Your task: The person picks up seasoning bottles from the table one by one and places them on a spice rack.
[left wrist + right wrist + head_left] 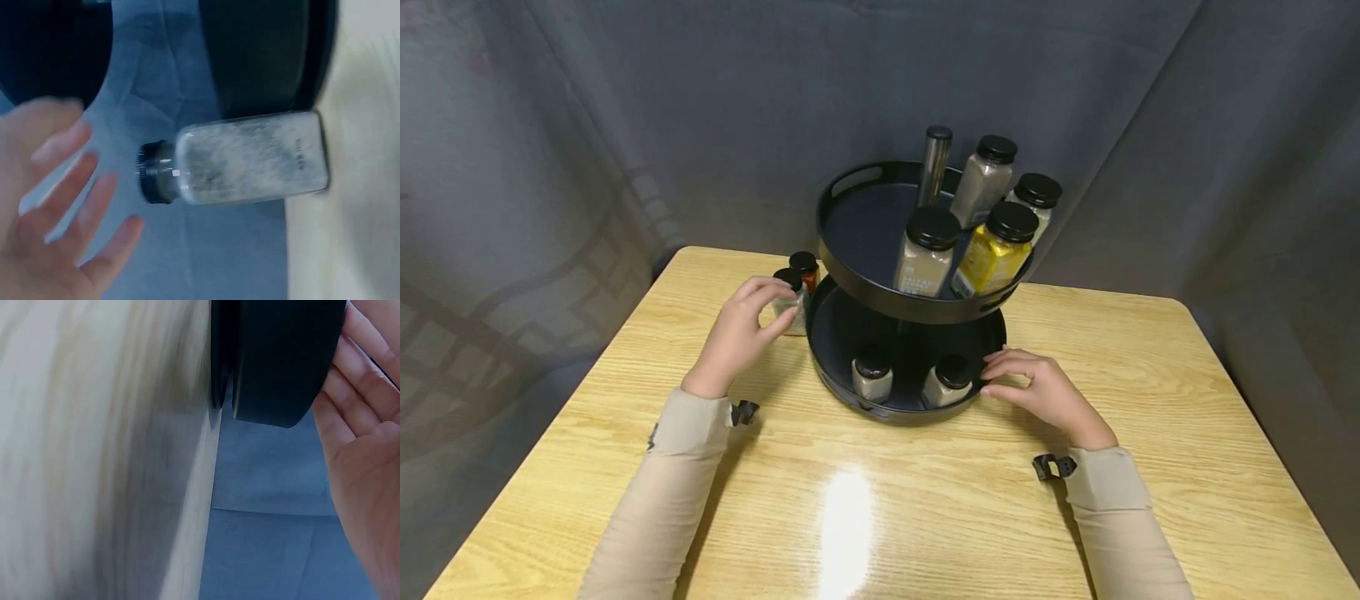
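My left hand (739,332) is beside a square glass jar (793,322) with a black lid, standing on the table left of a two-tier black turntable rack. The left wrist view shows this jar (250,159) holding pale grains, with the hand (59,212) apart from it, fingers spread near the lid. Behind it stands a jar with red contents (809,275). My right hand (1037,385) touches the right rim of the lower tray (850,398); its fingers (357,394) lie along the tray's outer wall in the right wrist view.
On the upper tray (880,287) stand several black-lidded jars, one of them yellow (992,260), and a tall metallic cylinder (935,167). Two jars (872,385) sit at the lower tray's front. Grey curtains (737,125) hang behind the wooden table (775,508).
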`<control>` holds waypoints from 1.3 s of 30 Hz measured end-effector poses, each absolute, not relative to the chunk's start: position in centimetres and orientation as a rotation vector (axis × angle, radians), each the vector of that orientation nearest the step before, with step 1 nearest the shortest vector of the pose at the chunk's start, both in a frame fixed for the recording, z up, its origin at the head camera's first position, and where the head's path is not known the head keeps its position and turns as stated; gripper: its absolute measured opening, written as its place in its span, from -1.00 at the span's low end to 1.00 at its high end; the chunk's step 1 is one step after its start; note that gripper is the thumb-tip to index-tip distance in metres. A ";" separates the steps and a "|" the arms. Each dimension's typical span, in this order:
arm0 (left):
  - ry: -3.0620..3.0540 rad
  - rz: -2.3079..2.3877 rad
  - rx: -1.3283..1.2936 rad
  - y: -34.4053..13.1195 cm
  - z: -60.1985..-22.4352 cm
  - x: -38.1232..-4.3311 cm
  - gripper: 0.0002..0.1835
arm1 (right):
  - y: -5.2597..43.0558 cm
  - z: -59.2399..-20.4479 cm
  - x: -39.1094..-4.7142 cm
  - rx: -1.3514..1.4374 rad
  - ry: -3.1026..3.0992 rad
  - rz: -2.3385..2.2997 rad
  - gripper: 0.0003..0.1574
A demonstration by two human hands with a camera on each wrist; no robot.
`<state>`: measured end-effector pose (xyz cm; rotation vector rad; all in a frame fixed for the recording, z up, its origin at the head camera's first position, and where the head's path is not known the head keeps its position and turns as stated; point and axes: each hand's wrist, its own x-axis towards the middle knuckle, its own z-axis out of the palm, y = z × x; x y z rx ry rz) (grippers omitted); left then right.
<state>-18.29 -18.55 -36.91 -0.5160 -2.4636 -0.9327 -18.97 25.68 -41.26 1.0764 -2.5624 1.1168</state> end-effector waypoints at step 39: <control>-2.371 -1.882 -0.229 -20.1 -42.2 -21.3 -0.38 | 26.2 -41.6 -19.5 0.961 -2.645 1.206 -0.74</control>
